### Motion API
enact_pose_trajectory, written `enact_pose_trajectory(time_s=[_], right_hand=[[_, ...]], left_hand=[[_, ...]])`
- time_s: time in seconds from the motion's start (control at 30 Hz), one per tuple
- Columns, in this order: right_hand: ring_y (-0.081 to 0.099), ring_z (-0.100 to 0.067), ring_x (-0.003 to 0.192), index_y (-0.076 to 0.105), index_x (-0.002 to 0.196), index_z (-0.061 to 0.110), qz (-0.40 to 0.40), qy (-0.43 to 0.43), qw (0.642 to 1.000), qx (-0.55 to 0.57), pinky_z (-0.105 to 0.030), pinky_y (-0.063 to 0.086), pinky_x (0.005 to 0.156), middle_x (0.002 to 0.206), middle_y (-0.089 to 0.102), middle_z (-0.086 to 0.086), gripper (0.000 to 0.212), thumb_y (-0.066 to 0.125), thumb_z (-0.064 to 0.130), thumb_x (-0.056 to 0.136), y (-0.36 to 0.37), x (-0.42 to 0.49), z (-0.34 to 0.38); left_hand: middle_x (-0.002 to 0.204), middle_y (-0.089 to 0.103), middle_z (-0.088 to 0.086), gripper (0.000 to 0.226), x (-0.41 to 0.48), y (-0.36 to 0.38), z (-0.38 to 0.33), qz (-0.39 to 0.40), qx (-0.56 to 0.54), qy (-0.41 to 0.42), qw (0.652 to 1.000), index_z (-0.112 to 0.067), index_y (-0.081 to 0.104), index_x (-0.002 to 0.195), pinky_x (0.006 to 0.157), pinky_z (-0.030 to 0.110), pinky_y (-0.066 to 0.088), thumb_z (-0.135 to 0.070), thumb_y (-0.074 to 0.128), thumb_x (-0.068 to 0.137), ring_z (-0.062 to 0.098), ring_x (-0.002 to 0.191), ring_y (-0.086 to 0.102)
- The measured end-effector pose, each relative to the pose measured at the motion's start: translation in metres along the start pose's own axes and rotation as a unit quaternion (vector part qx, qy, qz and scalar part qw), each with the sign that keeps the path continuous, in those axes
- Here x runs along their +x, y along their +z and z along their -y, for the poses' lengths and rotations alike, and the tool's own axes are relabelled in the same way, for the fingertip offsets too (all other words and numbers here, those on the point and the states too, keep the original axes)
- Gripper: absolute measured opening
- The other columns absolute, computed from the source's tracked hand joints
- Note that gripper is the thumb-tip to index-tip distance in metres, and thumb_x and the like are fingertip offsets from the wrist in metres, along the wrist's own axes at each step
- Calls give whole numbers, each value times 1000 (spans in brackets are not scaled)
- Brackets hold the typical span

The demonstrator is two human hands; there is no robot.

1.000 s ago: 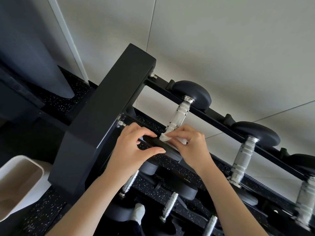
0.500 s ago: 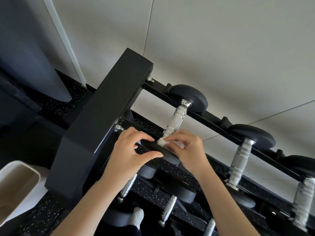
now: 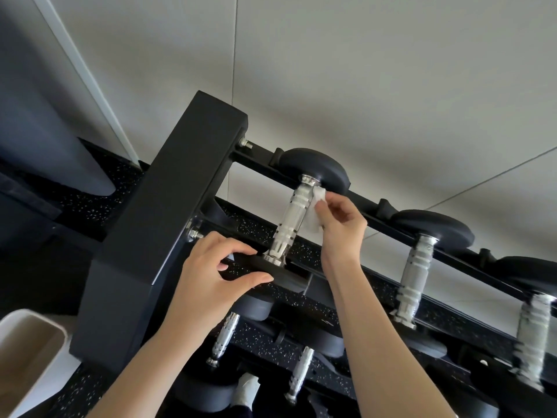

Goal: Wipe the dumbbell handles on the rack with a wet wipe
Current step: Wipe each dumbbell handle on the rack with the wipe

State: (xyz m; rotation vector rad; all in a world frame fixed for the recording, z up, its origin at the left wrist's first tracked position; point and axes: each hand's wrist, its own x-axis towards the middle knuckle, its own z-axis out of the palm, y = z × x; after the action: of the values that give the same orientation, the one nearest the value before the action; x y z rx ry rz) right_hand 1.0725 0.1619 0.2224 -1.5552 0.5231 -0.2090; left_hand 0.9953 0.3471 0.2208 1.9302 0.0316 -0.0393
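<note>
The leftmost dumbbell on the top tier of the black rack [image 3: 156, 236] has a silver knurled handle [image 3: 291, 221] between two black heads. My right hand [image 3: 339, 227] pinches a white wet wipe [image 3: 316, 209] against the right side of that handle, near its far head [image 3: 313, 170]. My left hand [image 3: 211, 279] grips the rim of the near head [image 3: 271, 273], thumb below and fingers on top. Two more silver handles [image 3: 414, 279] [image 3: 533, 330] lie further right on the same tier.
Lower tiers hold smaller dumbbells with silver handles [image 3: 224, 337] [image 3: 300, 374]. A white bin [image 3: 27, 357] stands at the lower left beside the rack's upright. A pale wall runs behind the rack, and the floor is black speckled rubber [image 3: 99, 203]. A white sock [image 3: 247, 387] shows below.
My right hand slid the wipe up the handle from its near end to its far end. My left hand kept its grip on the near head.
</note>
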Motion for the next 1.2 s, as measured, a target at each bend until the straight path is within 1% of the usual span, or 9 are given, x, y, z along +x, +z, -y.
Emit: enact_pose_trajectory(time_s=[0.1,0.2,0.33,0.57,0.67,0.8,0.93,1.0,1.2], right_hand=[[55,-9,75,66,84,18,8,7,1000,8,-30,45,74,80,64,5,20,61,-2,84,2,2,-4],[59,-14,78,65,85,16,49,12,998,-21,-34,50,75,83,65,2,19,61,-3,84,-6,-8,-8],[64,-10,76,65,79,17,122,21,991,-49,-28,54,72,78,69,5,17,65,0,83,-19,-31,-14],[68,-18,82,68,76,10,196,1,976,-91,-30,55,76,87,72,-9,18,69,-8,77,-30,-47,-26],[68,-20,83,68,79,8,188,14,978,-86,-33,56,78,88,72,-10,14,69,-6,78,-30,-46,-26],[64,-23,84,62,85,13,125,46,990,-53,-43,54,81,89,67,-9,15,62,-2,85,-25,-34,-19],[63,-21,84,58,88,18,82,63,995,-4,-32,55,70,96,67,-9,15,57,3,90,-14,-16,-7],[62,-20,81,57,88,19,74,69,995,17,-28,51,66,94,68,-7,17,55,3,91,-9,-9,-2],[51,-27,78,55,88,19,54,117,988,87,-40,43,71,78,61,-8,18,50,2,92,4,1,0]], left_hand=[[94,58,-12,38,0,0,-1,2,0,0,1000,-42,65,91,78,30,51,-56,71,56,11,98,58],[94,58,-12,38,0,0,-4,0,2,0,1000,-42,65,91,78,29,51,-56,70,56,11,99,58],[93,59,-9,37,0,0,-3,-2,-1,-2,1000,-39,66,90,78,32,52,-55,71,57,12,99,58],[93,60,-8,35,0,1,-3,-6,-5,1,1000,-38,67,88,77,34,53,-53,73,57,13,97,60],[93,60,-9,34,-1,0,-4,-6,-5,-1,1000,-38,68,88,77,34,53,-53,73,57,12,98,59],[95,60,-12,35,-1,0,-4,-4,4,-2,1000,-39,67,88,77,31,52,-54,71,57,10,99,59],[96,60,-13,35,-2,1,-5,-4,6,-7,1000,-40,66,88,78,29,51,-56,70,57,8,100,58],[96,59,-13,37,-2,1,-5,-5,6,-7,1000,-41,65,90,78,28,50,-56,70,57,7,99,58],[96,59,-14,38,-1,1,-5,-3,8,-10,1000,-42,65,90,79,29,50,-57,70,56,8,100,57]])
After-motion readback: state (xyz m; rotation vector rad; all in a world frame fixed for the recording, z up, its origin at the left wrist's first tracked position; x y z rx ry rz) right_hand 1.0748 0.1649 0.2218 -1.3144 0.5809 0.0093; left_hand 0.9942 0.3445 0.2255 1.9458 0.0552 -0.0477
